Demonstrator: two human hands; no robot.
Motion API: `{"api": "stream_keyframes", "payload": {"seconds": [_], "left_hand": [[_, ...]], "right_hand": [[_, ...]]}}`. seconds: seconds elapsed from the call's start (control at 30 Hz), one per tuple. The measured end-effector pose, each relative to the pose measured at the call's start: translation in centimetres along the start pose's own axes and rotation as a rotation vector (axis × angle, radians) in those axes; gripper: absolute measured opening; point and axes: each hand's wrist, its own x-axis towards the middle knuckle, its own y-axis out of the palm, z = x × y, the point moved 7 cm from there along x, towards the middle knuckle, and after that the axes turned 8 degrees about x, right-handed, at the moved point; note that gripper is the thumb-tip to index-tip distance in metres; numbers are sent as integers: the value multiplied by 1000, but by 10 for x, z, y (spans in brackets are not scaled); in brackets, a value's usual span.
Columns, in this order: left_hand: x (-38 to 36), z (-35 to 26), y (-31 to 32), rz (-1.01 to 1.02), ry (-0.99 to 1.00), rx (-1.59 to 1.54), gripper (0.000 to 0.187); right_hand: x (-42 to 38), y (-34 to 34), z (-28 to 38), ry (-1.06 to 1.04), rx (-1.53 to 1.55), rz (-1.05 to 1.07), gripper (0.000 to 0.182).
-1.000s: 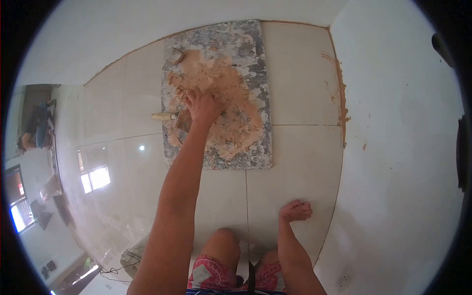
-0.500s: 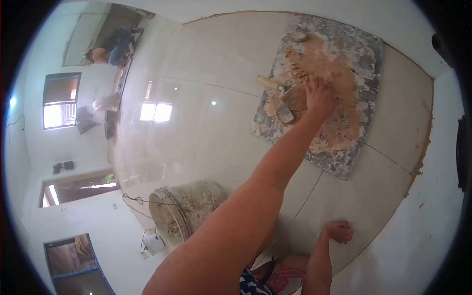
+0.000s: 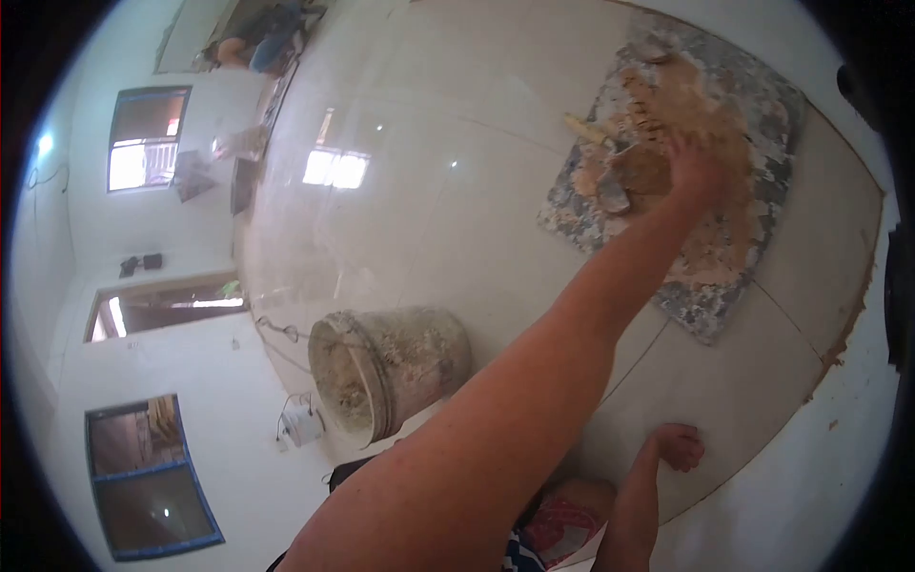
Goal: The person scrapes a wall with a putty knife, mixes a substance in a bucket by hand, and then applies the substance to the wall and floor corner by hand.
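Observation:
My left hand (image 3: pixel 698 164) reaches far out over a mottled, plaster-spattered board (image 3: pixel 701 310) lying on the floor. Its fingers are spread, palm down, in damp-looking orange-brown material (image 3: pixel 677 91) heaped across the board; they look somewhat blurred. Just left of it rests a trowel with a pale handle (image 3: pixel 589 130) and a bent metal neck, its blade partly covered. A rounded grey piece (image 3: pixel 613 194) lies close by, and another grey lump (image 3: pixel 652 51) sits near the board's far edge. My right hand (image 3: pixel 679 446) is curled closed against the floor tiles, holding nothing visible.
A mortar-crusted bucket (image 3: pixel 419 353) lies tipped on the glossy tiles (image 3: pixel 410 229), left of my arm. Behind it is a small white container (image 3: pixel 303 424) with a wire handle. At the far upper left a person (image 3: pixel 262 40) crouches by the wall. A wall runs along the right.
The whole view has shifted, so the board, bucket and both hands appear further right. My left hand stays on the orange-brown material, with its fingers slightly repositioned. My right hand remains on the floor.

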Motion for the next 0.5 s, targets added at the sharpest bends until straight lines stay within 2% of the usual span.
{"api": "stream_keyframes", "payload": {"seconds": [0.03,0.1,0.17,0.2,0.27,0.3,0.33,0.4,0.47,0.5], "left_hand": [[2,2,0,-32,-26,-74,64],[-2,6,-10,-89,-74,-294,59],[-7,8,-23,-236,-115,-422,40],[-8,14,-27,-241,-128,-421,40],[-7,19,-22,-71,-116,-964,30],[-11,22,-23,-75,-118,-965,30],[-17,28,-19,-79,-201,-1259,28],[-36,35,-16,-80,-281,-1550,28],[-63,42,-23,-102,-232,-1730,29],[-76,42,-22,-80,-274,-1764,28]], "right_hand": [[2,3,0,3,-33,34,32],[2,12,-2,-31,-69,89,33],[1,14,-3,-1,-64,55,34],[1,14,-3,2,-62,54,35],[1,13,-4,23,-56,43,36],[1,12,-6,36,-54,37,37],[1,12,-7,51,-51,32,37],[2,13,-11,71,-46,27,38],[2,14,-10,65,-66,22,38],[1,11,-10,78,-61,18,38]]}}
